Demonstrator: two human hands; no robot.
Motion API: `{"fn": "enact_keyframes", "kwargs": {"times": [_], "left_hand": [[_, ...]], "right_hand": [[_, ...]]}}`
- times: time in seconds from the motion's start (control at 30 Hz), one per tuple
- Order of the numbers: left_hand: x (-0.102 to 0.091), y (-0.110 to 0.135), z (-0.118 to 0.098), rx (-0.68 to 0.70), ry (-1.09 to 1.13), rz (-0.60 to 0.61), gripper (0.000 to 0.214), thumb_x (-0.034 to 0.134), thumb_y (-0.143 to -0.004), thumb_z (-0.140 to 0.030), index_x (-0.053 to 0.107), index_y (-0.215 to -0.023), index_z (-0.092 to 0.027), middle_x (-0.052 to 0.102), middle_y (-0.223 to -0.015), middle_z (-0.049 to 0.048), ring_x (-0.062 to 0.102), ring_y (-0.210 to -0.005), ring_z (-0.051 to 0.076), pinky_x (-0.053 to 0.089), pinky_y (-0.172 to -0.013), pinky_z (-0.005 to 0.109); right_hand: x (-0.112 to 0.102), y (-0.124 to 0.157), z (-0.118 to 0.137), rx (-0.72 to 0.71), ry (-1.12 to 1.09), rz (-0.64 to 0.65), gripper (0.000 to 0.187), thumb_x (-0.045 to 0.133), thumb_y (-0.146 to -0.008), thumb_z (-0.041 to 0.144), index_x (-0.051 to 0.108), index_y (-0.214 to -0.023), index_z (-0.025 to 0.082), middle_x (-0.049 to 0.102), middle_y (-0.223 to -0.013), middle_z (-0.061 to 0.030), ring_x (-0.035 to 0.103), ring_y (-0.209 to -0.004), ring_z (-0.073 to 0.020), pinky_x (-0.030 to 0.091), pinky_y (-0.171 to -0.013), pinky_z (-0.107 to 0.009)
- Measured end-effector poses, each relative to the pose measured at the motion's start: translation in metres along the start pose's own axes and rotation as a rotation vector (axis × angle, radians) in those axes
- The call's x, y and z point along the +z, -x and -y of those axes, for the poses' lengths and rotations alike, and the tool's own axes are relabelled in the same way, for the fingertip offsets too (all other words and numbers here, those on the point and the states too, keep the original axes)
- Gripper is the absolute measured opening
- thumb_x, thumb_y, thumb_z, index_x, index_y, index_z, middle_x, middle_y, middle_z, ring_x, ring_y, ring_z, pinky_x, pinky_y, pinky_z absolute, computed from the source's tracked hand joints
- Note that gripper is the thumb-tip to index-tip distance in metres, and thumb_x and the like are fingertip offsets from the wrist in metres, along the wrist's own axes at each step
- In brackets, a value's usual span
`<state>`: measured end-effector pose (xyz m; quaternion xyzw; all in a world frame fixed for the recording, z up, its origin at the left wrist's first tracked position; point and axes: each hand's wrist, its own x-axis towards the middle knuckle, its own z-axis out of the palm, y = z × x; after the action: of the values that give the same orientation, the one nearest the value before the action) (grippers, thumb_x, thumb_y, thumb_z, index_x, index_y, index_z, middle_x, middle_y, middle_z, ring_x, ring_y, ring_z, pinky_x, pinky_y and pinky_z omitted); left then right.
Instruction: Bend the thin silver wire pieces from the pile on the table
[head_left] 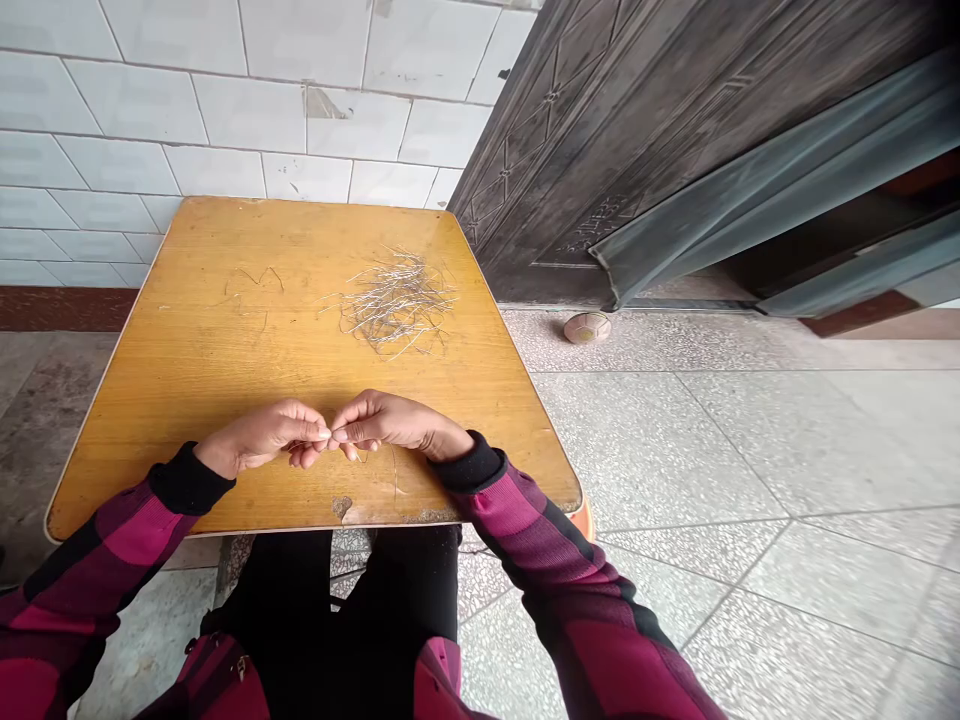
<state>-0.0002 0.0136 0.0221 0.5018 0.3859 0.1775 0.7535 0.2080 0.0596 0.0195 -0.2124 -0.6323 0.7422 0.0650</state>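
My left hand [266,435] and my right hand [394,422] meet fingertip to fingertip over the near part of a small wooden table [225,330]. Both hands are closed in a pinch on a thin piece of wire between them, too small to see clearly. A thin strand hangs down from my right hand toward the table's front edge. A loose pile of thin silvery wires [394,300] lies farther back on the table, right of centre, apart from both hands. My sleeves are magenta and black plaid with black cuffs.
A white tiled wall [225,100] stands behind the table. A dark carved metal door [675,150] stands open at the right. A small round object [587,327] lies on the speckled floor [750,480] by the door's foot. My legs are under the table.
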Motion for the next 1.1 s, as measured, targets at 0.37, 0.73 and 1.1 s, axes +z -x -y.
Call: {"fn": "enact_keyframes", "kwargs": {"times": [0.37, 0.73, 1.1], "left_hand": [[-0.001, 0.003, -0.002, 0.069, 0.099, -0.121, 0.032, 0.065, -0.078, -0.045, 0.061, -0.074, -0.013, 0.045, -0.048, -0.0047, 0.034, -0.044, 0.006, 0.022, -0.046, 0.022], [0.001, 0.000, -0.001, 0.111, 0.169, -0.185, 0.035, 0.064, -0.080, -0.046, 0.060, -0.075, -0.012, 0.045, -0.049, -0.0045, 0.033, -0.045, 0.007, 0.025, -0.047, 0.022], [-0.013, 0.016, -0.007, 0.037, 0.038, -0.165, 0.030, 0.067, -0.078, -0.043, 0.060, -0.073, -0.014, 0.042, -0.042, -0.0064, 0.028, -0.038, 0.005, 0.019, -0.042, 0.021]], "right_hand": [[-0.016, 0.018, 0.007, -0.157, 0.236, -0.127, 0.029, 0.066, -0.082, 0.031, 0.066, -0.106, 0.014, 0.071, -0.089, -0.0044, 0.064, -0.082, -0.0130, 0.048, -0.078, -0.030], [0.011, 0.009, 0.001, -0.491, 1.316, -0.621, 0.025, 0.045, -0.097, 0.026, 0.069, -0.095, 0.017, 0.067, -0.074, -0.0058, 0.056, -0.074, -0.0177, 0.035, -0.073, -0.032], [0.001, 0.020, 0.006, -0.491, 1.230, -0.636, 0.025, 0.047, -0.097, 0.030, 0.069, -0.090, 0.018, 0.070, -0.075, -0.0049, 0.058, -0.071, -0.0165, 0.037, -0.070, -0.031]]}}
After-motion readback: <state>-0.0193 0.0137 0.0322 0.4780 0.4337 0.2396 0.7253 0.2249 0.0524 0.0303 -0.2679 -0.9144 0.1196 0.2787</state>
